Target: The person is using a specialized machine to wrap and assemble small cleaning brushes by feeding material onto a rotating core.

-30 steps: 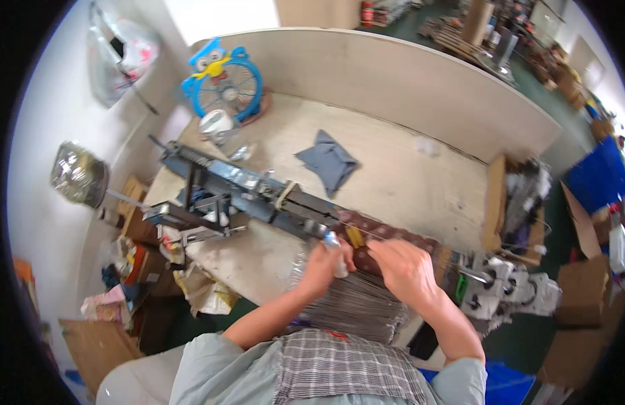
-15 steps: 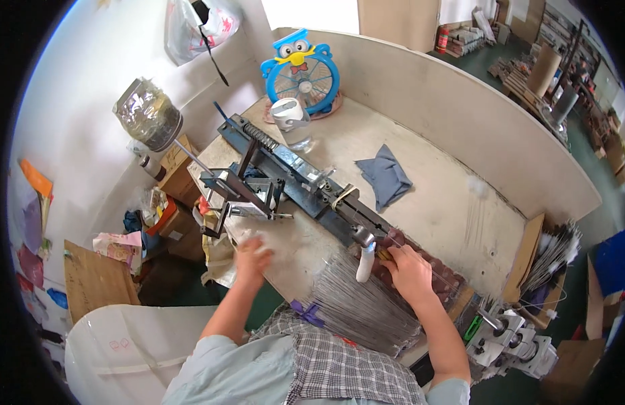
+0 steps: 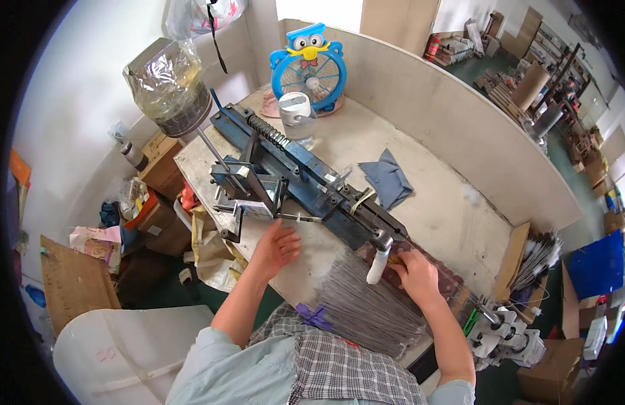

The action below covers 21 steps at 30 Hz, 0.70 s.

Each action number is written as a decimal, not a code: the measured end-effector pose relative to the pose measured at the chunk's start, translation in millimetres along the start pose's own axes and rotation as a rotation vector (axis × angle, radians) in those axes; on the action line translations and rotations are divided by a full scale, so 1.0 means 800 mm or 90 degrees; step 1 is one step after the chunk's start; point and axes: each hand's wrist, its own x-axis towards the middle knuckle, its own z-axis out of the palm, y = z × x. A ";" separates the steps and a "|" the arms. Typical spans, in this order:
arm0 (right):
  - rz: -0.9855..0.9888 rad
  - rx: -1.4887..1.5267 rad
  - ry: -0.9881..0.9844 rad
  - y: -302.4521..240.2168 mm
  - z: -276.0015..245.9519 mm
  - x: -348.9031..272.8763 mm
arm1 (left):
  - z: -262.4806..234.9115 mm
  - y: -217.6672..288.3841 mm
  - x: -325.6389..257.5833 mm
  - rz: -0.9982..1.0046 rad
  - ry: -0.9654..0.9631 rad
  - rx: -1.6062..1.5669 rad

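My left hand (image 3: 277,248): fingers apart, just beside the black metal frame (image 3: 264,185). My right hand (image 3: 416,273): fingers bent in beside the white-handled lever (image 3: 378,268), over maroon cloth (image 3: 449,275); whether clamped on anything, I cannot tell. Grey wires (image 3: 363,307): one sheaf, before me, purple ribbon (image 3: 314,316) at left.

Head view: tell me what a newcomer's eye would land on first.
Probably the bright blue cartoon-faced fan at the back of the table. Next, the long blue-black metal fixture slanting across the tabletop, its white handle beside the right hand. Then the spread of thin grey strands with a purple tie, nearest the person's checked apron.
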 end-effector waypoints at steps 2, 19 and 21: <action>0.003 -0.012 -0.013 0.000 -0.002 0.000 | 0.029 0.016 0.005 -0.048 -0.051 0.062; -0.092 0.055 0.093 -0.017 -0.087 -0.042 | 0.064 -0.038 -0.005 0.211 -0.014 0.157; -0.087 0.052 0.160 -0.006 -0.104 -0.039 | 0.097 -0.055 -0.037 0.218 -0.120 0.187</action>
